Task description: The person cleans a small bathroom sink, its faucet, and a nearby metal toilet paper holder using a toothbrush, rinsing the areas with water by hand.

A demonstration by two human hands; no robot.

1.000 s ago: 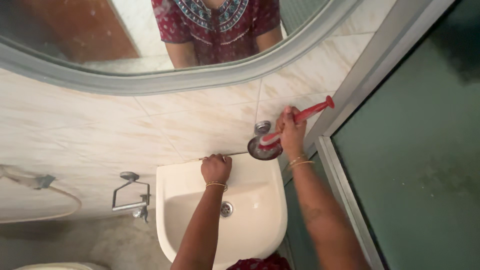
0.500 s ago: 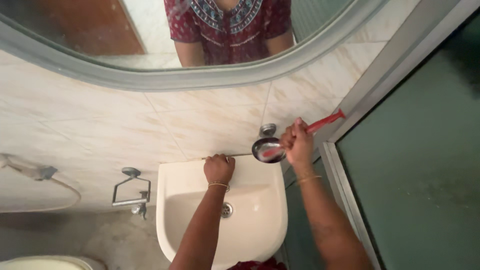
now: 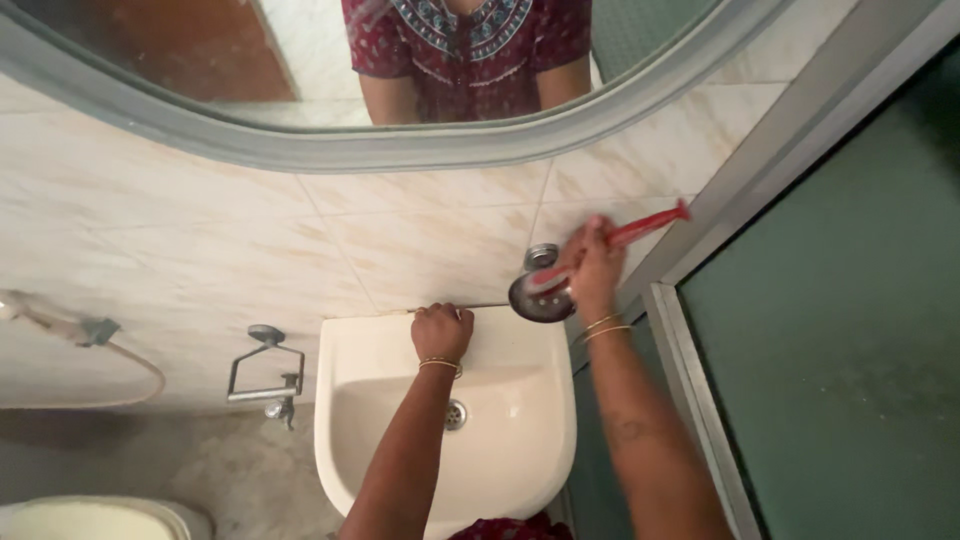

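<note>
Right hand point(image 3: 597, 268) fisted on red brush point(image 3: 640, 232), scrubbing steel wall dish point(image 3: 540, 298) above washbasin point(image 3: 520, 450) (left hand point(image 3: 441, 332) grips rim, bracing).

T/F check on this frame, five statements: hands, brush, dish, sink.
1. The right hand holds a red-handled brush. True.
2. The left hand rests on the back rim of the sink. True.
3. The brush head is down in the sink basin. False: it is at the round metal dish on the wall.
4. The left hand holds a sponge. False: nothing shows in its closed grip.
5. The mirror hangs above the sink. True.
</note>
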